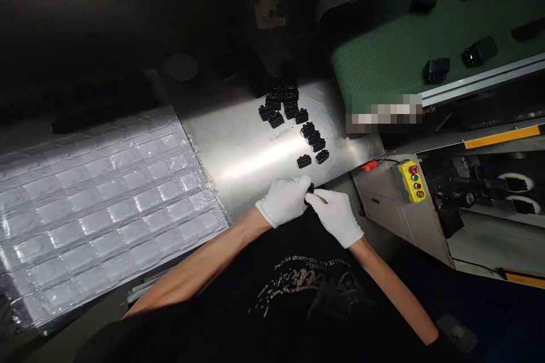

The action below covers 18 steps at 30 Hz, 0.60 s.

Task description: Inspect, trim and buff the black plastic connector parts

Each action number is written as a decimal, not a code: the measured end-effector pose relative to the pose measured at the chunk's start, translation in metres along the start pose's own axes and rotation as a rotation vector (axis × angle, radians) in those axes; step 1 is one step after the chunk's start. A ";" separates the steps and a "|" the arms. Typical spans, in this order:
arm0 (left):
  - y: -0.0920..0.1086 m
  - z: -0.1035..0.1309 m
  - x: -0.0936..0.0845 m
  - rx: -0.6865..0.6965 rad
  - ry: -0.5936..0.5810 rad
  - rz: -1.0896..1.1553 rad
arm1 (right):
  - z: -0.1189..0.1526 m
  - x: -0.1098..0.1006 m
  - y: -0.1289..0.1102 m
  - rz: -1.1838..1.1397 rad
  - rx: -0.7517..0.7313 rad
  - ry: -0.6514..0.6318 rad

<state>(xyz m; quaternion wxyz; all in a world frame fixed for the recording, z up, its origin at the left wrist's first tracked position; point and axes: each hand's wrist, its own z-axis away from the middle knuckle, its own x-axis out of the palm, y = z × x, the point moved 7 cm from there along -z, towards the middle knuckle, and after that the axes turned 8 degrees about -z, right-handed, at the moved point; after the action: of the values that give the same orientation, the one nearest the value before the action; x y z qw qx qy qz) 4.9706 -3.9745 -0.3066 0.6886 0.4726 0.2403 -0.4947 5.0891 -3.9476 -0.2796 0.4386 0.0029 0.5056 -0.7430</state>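
Observation:
My left hand (284, 201) and my right hand (336, 214), both in white gloves, meet in front of my chest at the near edge of the metal table (238, 153). Between their fingertips they pinch a small black part (309, 193), mostly covered by the gloves. Just beyond my hands, single black parts (304, 161) lie on the metal. Farther back, more of these block-shaped black parts (276, 119) sit in a loose cluster, some touching each other.
On the left lies a clear plastic tray (140, 204) with rows of square pockets. A green conveyor belt (383, 74) at upper right carries several black pieces. A yellow button box (412, 180) is mounted on a machine at right. Dotted sheet (269, 3) lies at the back.

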 end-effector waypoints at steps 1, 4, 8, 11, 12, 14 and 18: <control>0.003 -0.003 0.001 0.006 -0.005 -0.005 | -0.001 -0.001 0.004 -0.034 0.022 -0.013; 0.009 -0.007 0.003 0.049 -0.026 0.015 | -0.003 -0.005 0.009 -0.065 0.096 -0.131; -0.021 -0.004 -0.002 -0.059 -0.019 0.177 | -0.002 -0.021 0.005 0.045 0.097 -0.213; -0.068 -0.014 -0.012 -0.246 -0.007 0.245 | 0.000 -0.028 0.015 0.005 0.140 -0.291; -0.081 -0.023 -0.015 -0.276 -0.023 0.221 | -0.001 -0.029 0.022 -0.011 0.159 -0.319; -0.097 -0.052 -0.017 -0.269 -0.109 0.102 | -0.006 -0.032 0.037 -0.016 0.183 -0.335; -0.100 -0.124 -0.015 -0.211 -0.288 -0.115 | -0.025 -0.038 0.064 0.046 0.185 -0.237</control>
<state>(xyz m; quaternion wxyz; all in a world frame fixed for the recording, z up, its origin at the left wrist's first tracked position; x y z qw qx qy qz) 4.8904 -3.8637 -0.3906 0.7324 0.3075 0.2164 -0.5677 5.1432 -3.9108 -0.3230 0.5101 -0.0328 0.3795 -0.7712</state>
